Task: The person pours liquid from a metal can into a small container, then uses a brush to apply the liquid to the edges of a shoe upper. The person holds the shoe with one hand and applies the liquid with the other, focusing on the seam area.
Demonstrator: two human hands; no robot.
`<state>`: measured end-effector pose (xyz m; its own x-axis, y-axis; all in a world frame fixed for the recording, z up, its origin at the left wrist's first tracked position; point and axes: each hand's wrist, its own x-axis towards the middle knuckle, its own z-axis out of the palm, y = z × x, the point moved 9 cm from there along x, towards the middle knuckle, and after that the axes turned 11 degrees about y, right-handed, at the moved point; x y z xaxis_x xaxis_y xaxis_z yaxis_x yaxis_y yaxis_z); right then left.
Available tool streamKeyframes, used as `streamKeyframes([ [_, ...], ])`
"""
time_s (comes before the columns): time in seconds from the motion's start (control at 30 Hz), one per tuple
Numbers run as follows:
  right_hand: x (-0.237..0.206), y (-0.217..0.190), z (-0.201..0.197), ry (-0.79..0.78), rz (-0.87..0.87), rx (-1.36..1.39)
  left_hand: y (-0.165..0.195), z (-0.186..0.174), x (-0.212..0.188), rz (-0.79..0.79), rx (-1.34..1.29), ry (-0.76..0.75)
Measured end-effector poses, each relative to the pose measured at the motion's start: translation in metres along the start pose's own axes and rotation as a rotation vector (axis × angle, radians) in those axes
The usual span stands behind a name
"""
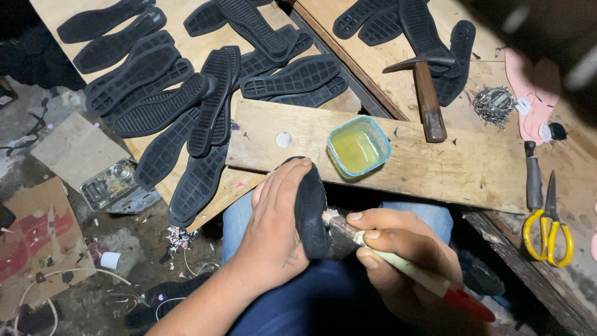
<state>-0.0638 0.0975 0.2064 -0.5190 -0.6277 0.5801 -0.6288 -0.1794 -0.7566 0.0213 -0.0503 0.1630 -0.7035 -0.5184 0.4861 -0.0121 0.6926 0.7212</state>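
Note:
My left hand (273,224) grips a black shoe sole (311,211) held on edge over my lap, fingers wrapped over its back. My right hand (404,249) holds a brush (398,261) with a pale handle and a red end; its bristles touch the sole's inner face. A small blue-rimmed tub of yellowish glue (359,147) sits on a wooden board (435,168) just beyond the sole.
Many black soles (180,93) lie spread on the plywood bench to the left and at the back. A hammer (426,93) rests on the board. Yellow-handled scissors (548,227), a dark-handled knife (533,177) and a pile of small nails (494,102) lie to the right. Scrap litters the floor at left.

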Motion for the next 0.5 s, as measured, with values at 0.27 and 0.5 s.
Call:
streamKeyframes([
  [0.27,-0.0005,-0.0004,0.0004,-0.011,-0.007,0.014,-0.0021,0.0042,-0.0020,-0.040,-0.007,-0.004],
  [0.5,-0.0024,-0.0019,0.0015,-0.051,-0.016,0.026,-0.0057,0.0047,-0.0042,-0.080,-0.021,-0.020],
])
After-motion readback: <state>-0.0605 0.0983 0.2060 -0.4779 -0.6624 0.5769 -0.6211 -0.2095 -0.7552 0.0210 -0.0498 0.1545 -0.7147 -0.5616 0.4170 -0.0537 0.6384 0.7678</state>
